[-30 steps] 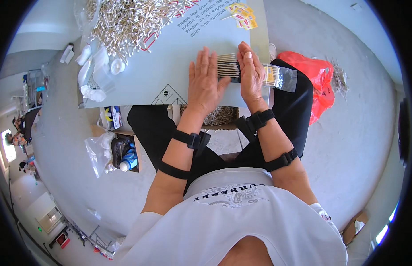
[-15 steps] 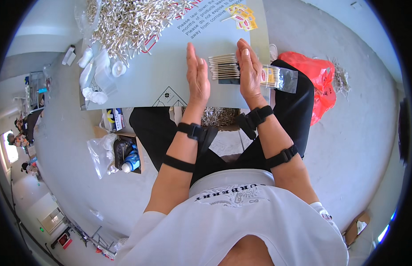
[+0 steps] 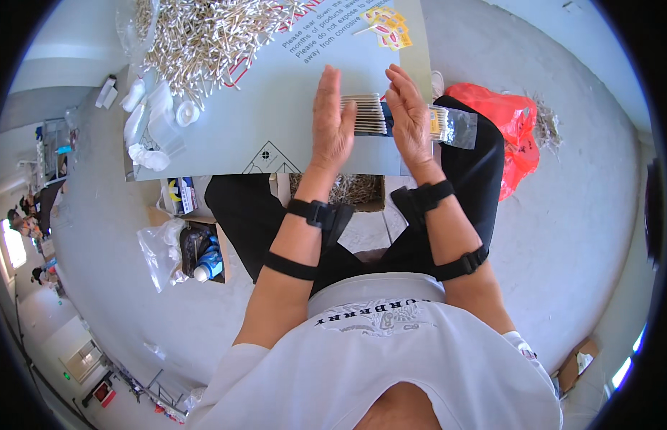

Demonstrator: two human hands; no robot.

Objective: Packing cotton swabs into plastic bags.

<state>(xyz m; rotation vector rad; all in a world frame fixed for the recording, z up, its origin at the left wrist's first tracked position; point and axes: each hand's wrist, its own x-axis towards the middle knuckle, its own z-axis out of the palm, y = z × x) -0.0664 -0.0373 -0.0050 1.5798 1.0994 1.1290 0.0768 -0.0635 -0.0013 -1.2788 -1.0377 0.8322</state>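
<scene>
Several cotton swabs (image 3: 365,115) lie side by side in a flat row on the grey board. My left hand (image 3: 333,122) stands on edge at the row's left end, fingers straight, palm facing inward, its thumb over the swab tips. Opposite it, my right hand (image 3: 411,118) is held upright with fingers stretched out, just beyond the row's right end. Neither hand grips anything. Partly behind my right hand, a clear packet of swabs (image 3: 441,123) with a yellow label lies at the board's right edge. Something dark shows under the row.
A large heap of loose swabs (image 3: 204,43) covers the board's far left. Clear plastic bags and a white roll (image 3: 188,112) lie nearer. Yellow cards (image 3: 391,29) sit at the far right. Below are a box of swabs (image 3: 362,192) and a red plastic bag (image 3: 516,136).
My left hand has shifted right, from beside the row to its swab tips. The gap between my hands has narrowed; my right hand has moved slightly right.
</scene>
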